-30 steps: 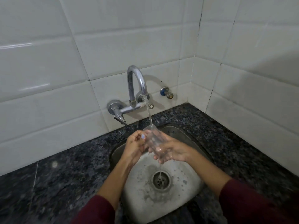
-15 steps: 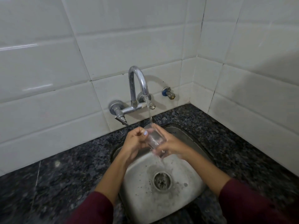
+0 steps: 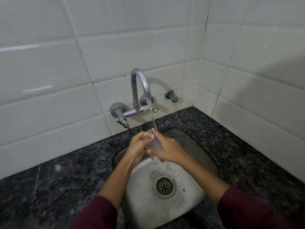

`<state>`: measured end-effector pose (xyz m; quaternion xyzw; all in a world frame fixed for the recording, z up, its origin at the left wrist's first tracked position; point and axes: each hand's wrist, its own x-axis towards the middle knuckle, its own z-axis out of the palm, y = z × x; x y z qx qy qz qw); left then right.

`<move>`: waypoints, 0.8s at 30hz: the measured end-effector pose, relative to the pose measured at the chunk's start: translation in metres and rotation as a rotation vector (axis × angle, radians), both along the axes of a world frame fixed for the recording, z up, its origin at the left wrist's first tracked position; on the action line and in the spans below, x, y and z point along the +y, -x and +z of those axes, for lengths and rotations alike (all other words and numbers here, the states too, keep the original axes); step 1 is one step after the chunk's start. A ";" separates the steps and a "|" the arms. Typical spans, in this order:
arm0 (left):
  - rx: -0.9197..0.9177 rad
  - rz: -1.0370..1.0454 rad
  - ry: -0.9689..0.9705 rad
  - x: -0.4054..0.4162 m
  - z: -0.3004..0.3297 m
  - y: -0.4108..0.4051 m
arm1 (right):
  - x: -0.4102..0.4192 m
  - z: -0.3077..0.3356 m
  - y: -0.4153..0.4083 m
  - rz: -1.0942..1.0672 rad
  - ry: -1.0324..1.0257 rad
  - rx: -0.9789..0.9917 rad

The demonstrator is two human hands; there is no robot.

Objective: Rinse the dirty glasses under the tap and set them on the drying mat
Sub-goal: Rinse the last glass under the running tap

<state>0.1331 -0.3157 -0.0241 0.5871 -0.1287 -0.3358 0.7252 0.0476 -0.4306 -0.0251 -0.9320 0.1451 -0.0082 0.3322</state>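
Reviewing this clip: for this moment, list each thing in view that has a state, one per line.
tap: running, stream falling onto the glass
glass: clear, held over the sink between both hands, water spilling off it
left hand: closed on the glass
right hand: closed on the glass
sink: wet, drain open, no dishes in it
side valve: no water coming from it

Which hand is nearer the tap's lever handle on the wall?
Left. The left hand sits just below and right of the lever handle; the right hand is farther right, across the glass.
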 end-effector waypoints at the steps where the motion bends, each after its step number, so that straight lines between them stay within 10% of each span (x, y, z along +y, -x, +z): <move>1: -0.005 0.040 -0.026 -0.001 0.000 -0.001 | 0.004 -0.002 0.001 -0.030 -0.137 -0.010; 6: -0.348 0.109 -0.385 -0.009 0.006 -0.003 | 0.019 -0.025 0.001 -0.224 -0.876 -0.122; 11: -0.770 -0.089 -0.582 -0.010 0.009 0.008 | 0.031 -0.046 -0.008 -0.262 -1.065 -0.227; 15: -0.672 -0.205 -0.461 0.008 0.006 0.004 | 0.030 -0.054 -0.009 -0.290 -0.878 -0.251; 18: -0.465 0.085 -0.324 0.021 -0.004 0.002 | 0.021 -0.048 -0.007 -0.274 -0.646 -0.265; 24: -0.539 0.365 -0.626 0.012 -0.012 -0.060 | -0.007 -0.030 0.009 -0.148 -0.251 -0.161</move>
